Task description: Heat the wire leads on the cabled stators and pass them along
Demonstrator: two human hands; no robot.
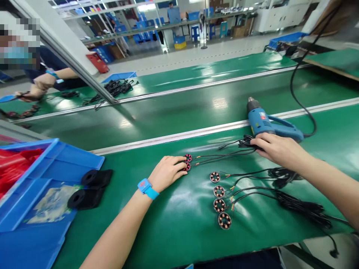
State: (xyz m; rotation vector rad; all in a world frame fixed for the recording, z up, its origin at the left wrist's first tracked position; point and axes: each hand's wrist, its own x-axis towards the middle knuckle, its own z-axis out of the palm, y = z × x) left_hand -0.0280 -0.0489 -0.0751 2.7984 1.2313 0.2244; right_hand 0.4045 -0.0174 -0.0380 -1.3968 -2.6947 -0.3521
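Blue bin (pixel 77 160): at the left, glossy red plastic (pixel 19 164) heaped inside.
Copper-toned rings (pixel 215 205): two under the fingertips of a loosely spread left hand (pixel 168 170), four lined up nearby.
Black cables (pixel 245 142): slim, looped, one bunch caught in the right hand's (pixel 267 145) curled fingers, beside the blue heat gun (pixel 260 121).
Bench (pixel 174 228): shiny green, light glaring off it.
Room: blue stools (pixel 195 33), pale floor (pixel 179 58).

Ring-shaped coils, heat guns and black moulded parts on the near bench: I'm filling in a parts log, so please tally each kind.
Ring-shaped coils: 6 (2 at the left hand, 4 apart from it)
Heat gun: 1
Black moulded parts: 2
Total: 9
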